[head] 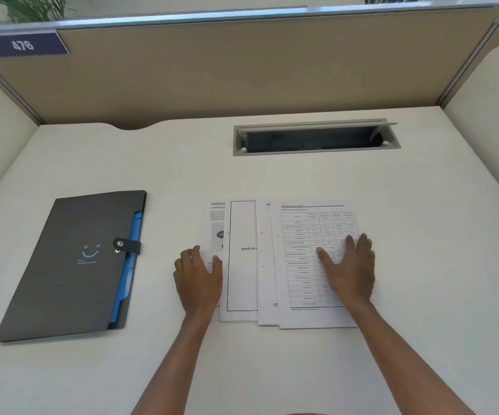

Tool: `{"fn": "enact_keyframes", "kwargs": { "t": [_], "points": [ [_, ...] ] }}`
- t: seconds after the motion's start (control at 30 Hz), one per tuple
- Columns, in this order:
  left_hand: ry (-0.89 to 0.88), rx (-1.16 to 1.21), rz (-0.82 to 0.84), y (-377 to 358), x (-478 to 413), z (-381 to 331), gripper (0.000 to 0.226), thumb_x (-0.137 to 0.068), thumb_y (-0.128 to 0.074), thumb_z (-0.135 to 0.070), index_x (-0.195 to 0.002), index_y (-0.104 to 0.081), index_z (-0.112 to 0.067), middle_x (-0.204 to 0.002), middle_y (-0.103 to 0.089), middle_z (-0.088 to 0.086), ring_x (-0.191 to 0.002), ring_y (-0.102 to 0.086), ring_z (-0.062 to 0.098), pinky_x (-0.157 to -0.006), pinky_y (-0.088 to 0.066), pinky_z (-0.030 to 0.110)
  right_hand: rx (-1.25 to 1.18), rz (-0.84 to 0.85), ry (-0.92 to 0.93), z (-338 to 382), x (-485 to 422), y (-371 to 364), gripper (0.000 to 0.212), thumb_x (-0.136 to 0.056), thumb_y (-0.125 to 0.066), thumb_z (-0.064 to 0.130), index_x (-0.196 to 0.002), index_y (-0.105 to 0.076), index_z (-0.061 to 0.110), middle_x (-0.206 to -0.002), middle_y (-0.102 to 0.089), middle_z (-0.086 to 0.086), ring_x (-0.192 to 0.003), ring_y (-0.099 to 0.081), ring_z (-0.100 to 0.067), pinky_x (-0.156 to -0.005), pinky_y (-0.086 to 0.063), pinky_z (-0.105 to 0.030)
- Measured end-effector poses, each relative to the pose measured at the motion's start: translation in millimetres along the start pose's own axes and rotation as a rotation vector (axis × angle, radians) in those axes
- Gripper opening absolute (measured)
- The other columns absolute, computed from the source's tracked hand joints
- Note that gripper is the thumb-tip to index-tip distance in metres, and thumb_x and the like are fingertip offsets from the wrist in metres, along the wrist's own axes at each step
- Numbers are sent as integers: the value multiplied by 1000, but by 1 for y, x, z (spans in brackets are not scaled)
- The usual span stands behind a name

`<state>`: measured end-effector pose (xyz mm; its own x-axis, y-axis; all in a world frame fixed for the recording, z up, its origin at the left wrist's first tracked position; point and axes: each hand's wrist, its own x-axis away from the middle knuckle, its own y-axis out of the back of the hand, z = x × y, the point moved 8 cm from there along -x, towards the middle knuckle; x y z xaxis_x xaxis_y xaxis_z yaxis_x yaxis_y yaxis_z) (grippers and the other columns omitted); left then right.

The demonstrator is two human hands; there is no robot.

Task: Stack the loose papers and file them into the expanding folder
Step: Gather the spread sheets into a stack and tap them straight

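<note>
Several printed white papers lie fanned out and overlapping on the desk in front of me. My left hand rests on the left edge of the fan, fingers curled over the leftmost sheet. My right hand lies flat with spread fingers on the top right sheet, which carries a table. The dark grey expanding folder lies flat to the left of the papers, apart from them. It is closed with a snap strap, and blue dividers show along its right edge.
The white desk is walled by beige partitions at the back and on both sides. A grey cable tray opening is set into the desk behind the papers. A label reading 476 hangs at top left.
</note>
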<state>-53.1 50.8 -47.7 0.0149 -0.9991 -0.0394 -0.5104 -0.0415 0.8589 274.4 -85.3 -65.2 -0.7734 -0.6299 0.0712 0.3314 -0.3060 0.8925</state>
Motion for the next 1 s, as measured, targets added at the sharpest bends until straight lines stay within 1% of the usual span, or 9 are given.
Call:
{"fn": "enact_keyframes", "kwargs": {
  "t": [0.17,0.33,0.47,0.6,0.73,0.87,1.0],
  "points": [
    [7,52,-7,2,2,2,44,-92,-58,-31,-129,-54,-7,-127,-59,10,-117,-50,29,-96,-41,41,6,53,27,23,7,-11,86,-89,-54,61,-151,-31,6,-164,-13,-19,-152,-9,-32,-123,-18,-48],
    [27,90,-22,5,2,3,43,-94,-56,-31,-131,-55,-7,-126,-62,10,-117,-52,28,-97,-44,41,27,99,59,50,20,-26,89,-90,-51,63,-153,-26,5,-164,-8,-23,-153,-5,-34,-125,-9,-44],
    [29,91,-2,5,2,3,45,-94,-57,-30,-133,-53,-9,-128,-61,9,-119,-52,28,-95,-46,42,27,107,54,67,26,-31,88,-91,-51,60,-152,-27,2,-162,-7,-30,-152,-2,-39,-125,-8,-46],
    [18,92,30,3,2,2,47,-92,-61,-21,-136,-50,-10,-129,-59,10,-119,-52,28,-94,-48,41,36,142,48,80,29,-34,86,-93,-50,59,-152,-26,1,-160,-6,-34,-151,-1,-42,-124,-8,-48],
    [8,104,48,2,-2,-2,47,-91,-61,-16,-137,-48,-12,-126,-59,9,-116,-53,27,-90,-50,42,20,162,50,88,32,-38,84,-94,-48,58,-151,-26,1,-160,-5,-34,-151,0,-42,-124,-8,-48],
    [39,95,29,2,-6,-5,42,-93,-57,-19,-134,-52,-9,-123,-61,9,-114,-55,26,-85,-49,40,7,192,28,94,34,-42,87,-95,-47,57,-151,-23,-5,-159,-2,-36,-151,1,-44,-125,-8,-48],
    [64,103,26,2,-9,-11,41,-96,-52,-25,-133,-52,-7,-122,-63,10,-114,-56,28,-85,-48,41,0,223,26,104,37,-44,84,-97,-46,54,-150,-22,-7,-158,-3,-38,-150,1,-46,-124,-10,-49]
  ]
}}
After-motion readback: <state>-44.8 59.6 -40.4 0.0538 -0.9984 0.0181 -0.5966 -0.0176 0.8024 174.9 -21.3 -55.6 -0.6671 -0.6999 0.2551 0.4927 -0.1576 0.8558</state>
